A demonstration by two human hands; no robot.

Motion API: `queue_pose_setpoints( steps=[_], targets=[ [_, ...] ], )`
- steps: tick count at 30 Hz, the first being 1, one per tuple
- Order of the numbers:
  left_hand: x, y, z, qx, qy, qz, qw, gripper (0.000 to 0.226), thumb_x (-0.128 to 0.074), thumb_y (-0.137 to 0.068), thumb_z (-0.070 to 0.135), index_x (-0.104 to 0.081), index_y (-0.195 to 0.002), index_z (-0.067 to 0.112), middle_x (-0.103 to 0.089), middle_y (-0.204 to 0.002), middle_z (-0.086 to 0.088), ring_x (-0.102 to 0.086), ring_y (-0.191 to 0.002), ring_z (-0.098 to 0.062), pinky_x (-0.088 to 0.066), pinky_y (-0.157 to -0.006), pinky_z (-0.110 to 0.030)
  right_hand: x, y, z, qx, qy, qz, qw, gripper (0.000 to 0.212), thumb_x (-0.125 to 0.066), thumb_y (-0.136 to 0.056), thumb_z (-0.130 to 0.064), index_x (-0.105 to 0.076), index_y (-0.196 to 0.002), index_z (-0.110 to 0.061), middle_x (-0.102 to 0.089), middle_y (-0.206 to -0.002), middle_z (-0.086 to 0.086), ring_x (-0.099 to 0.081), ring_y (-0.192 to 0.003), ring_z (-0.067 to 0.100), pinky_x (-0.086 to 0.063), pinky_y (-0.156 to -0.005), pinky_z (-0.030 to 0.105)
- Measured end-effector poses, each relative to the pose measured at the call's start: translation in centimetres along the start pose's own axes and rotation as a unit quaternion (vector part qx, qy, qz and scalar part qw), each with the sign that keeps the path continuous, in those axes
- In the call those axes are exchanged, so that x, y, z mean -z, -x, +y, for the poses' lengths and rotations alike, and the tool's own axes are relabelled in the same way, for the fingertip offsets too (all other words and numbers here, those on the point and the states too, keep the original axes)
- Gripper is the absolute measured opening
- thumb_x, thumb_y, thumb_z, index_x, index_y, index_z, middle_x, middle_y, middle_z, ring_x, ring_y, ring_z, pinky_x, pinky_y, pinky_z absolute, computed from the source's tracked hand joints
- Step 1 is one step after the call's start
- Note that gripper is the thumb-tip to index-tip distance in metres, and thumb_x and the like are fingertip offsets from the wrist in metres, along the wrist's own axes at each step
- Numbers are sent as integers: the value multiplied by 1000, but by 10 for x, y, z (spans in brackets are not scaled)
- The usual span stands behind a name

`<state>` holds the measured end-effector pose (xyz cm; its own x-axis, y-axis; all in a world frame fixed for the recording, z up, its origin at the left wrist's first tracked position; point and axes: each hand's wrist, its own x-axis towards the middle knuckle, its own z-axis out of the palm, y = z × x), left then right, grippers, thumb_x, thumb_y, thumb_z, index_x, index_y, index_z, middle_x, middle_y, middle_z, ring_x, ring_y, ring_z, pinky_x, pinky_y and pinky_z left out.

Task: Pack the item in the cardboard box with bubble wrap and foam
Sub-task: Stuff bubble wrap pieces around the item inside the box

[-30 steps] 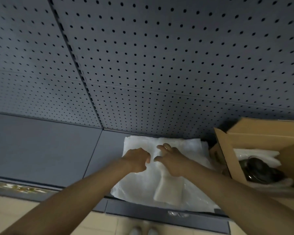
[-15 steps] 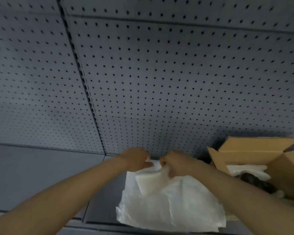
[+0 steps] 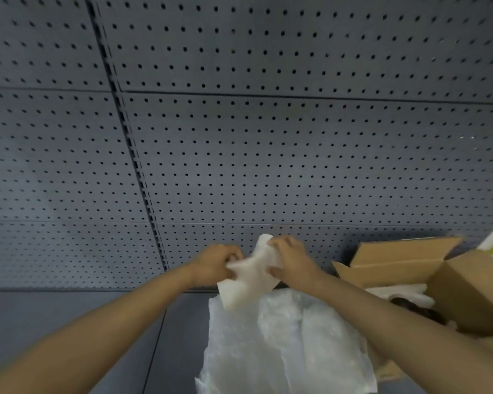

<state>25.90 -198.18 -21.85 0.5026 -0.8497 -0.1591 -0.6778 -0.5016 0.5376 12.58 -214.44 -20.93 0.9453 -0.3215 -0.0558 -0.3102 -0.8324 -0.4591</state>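
Pinching the foam from both ends, the left hand curls its fingers tight on one edge while the right hand clamps the other, lifting it above the bubble wrap. Keep both grips near the corners so the soft sheet stays spread, then carry it right to the box, where a dark item already sits on white padding. Bunching looks like the main risk.

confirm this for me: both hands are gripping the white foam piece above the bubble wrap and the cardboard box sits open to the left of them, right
Not quite. In the head view the open cardboard box sits to the right of the hands, not the left. The rest holds: the left hand and right hand both grip the white foam piece above the bubble wrap.
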Motion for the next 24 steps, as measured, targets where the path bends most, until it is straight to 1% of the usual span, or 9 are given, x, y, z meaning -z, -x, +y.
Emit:
queue_pose_setpoints(
  steps=[3,6,8,10,12,14,17,20,24],
  targets=[
    [-4,1,0,-18,35,-14,999,26,-72,-80,12,-65,-104,18,-68,-99,4,-63,-91,-14,-48,-77,-17,1,9,1,-6,-163,-124,979,63,-67,-86,-14,-34,-140,-13,-40,-134,2,-43,-119,15,-42,-98,27],
    [-9,-2,4,-45,49,7,998,27,-74,-80,17,-65,-105,23,-61,-97,15,-56,-84,0,-40,-71,-8,-5,8,5,-31,-230,-184,955,80,-77,-74,-24,-31,-140,-28,-44,-129,-10,-48,-121,13,-47,-100,31],
    [-11,-4,8,-57,52,27,997,25,-75,-80,19,-65,-102,25,-61,-94,16,-54,-78,5,-40,-70,-9,-11,6,6,-47,-246,-166,954,87,-83,-66,-33,-33,-137,-34,-49,-124,-13,-53,-111,8,-53,-90,28],
    [-12,-6,12,-64,61,44,995,24,-77,-78,19,-63,-96,26,-60,-91,14,-54,-76,5,-40,-68,-10,-14,6,6,-59,-275,-124,952,82,-84,-67,-29,-36,-133,-34,-50,-118,-13,-53,-102,4,-51,-78,20],
    [-11,-7,16,-74,79,61,992,31,-81,-73,19,-58,-93,25,-56,-92,11,-51,-77,1,-41,-69,-9,-16,7,7,-62,-296,-86,949,75,-83,-69,-20,-39,-128,-34,-51,-114,-12,-53,-99,3,-50,-75,19],
    [-10,-9,17,-82,72,72,991,44,-84,-68,24,-54,-101,25,-47,-98,13,-47,-86,-3,-39,-75,-8,-17,9,10,-60,-308,-73,947,68,-81,-70,-13,-42,-123,-33,-54,-114,-9,-55,-99,4,-52,-76,21],
    [-6,-9,17,-76,28,33,996,70,-84,-65,39,-49,-125,31,-43,-116,16,-41,-109,-6,-37,-95,-21,-15,14,12,-53,-310,-68,947,62,-79,-71,-10,-46,-118,-34,-56,-113,-8,-58,-99,7,-54,-79,25],
    [-5,-7,19,-71,41,-29,996,53,-81,-72,35,-57,-118,31,-58,-110,9,-55,-95,-11,-44,-78,-20,-12,19,14,-40,-305,-62,949,60,-78,-71,-9,-47,-116,-32,-56,-115,-5,-58,-102,12,-54,-77,24],
    [-7,-9,22,-70,105,4,992,38,-83,-71,28,-63,-103,23,-66,-98,3,-62,-86,-15,-48,-72,-22,-5,26,21,-58,-361,-24,930,63,-81,-71,-12,-46,-117,-36,-60,-112,-2,-63,-99,15,-57,-79,28]
  ],
)
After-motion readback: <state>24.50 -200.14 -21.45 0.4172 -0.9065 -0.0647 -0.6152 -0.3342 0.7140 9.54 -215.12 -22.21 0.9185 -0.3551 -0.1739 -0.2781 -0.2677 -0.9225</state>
